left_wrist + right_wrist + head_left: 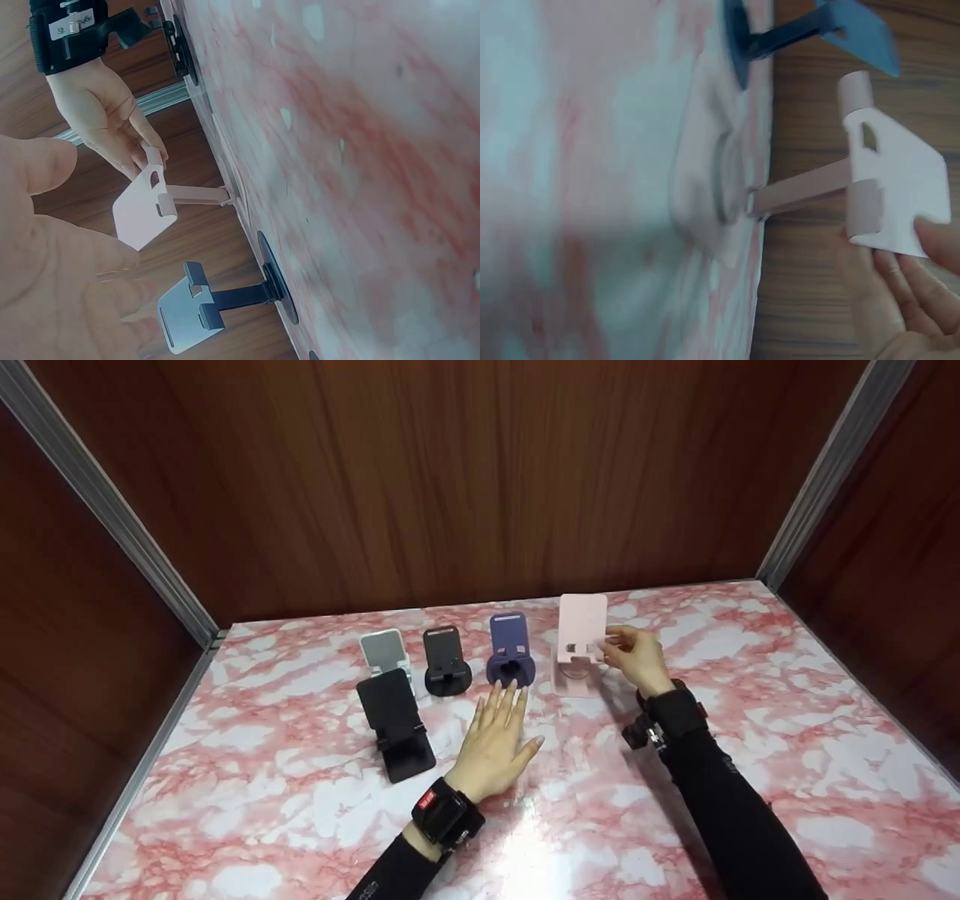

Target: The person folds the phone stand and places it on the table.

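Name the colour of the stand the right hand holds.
The stand is pale pink, clearest in the head view.

"Can you read any words or numbers?"

"None for certain. The left wristband (448, 821), low in the middle of the head view, carries a red label (427, 799) with pale marks, too blurred to read."

"And the sleeves?"

"Light lettering (369, 891) runs along the left sleeve (405, 866) at the bottom edge. I can't spell it out. Smaller pale lettering (729, 763) sits on the right sleeve (750, 825), toward the lower right, equally unclear."

"Anything in the wrist views?"

"In the left one, upper left, a white label (58, 31) on the right wristband (88, 46) bears dark characters, too small to make out."
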Motion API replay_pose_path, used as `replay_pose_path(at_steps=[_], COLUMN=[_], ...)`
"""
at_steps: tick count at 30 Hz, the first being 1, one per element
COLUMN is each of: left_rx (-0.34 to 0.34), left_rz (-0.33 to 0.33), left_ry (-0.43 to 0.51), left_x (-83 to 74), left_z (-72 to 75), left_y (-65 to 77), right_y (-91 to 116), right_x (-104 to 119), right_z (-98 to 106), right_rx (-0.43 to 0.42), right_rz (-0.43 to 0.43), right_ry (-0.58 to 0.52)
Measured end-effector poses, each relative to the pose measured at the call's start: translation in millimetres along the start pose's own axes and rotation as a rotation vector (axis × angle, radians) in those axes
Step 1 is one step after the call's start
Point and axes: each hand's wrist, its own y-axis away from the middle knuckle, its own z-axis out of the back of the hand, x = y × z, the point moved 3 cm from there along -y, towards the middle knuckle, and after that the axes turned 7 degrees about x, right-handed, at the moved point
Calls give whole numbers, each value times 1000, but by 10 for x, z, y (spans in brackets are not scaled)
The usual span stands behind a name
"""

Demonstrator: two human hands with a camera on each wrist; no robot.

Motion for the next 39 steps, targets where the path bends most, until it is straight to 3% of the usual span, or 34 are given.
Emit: replay_pose_path(at_steps=[4,10,13,21,32,39], left_rx=[-2,11,12,-9,-41,-55], left_rz=[-1,11,15,14,40,51], left_ry=[6,26,36,49,121,291], left_x=[1,33,40,30,74,85], left_z=[-22,-30,-24,-9,18,56], left_y=[4,-20,-26,-18,-30,-40], right_y=[-16,-19,17,173,401,527], right_x=[-26,-153,-148,-49,139,255], right_z=[0,-1,2,63,124,87], right_rx=[-28,15,48,96,226,305], right_rz=[25,39,39,29,92,106], right_ry=[-16,-257,-321,-343,-419,-441])
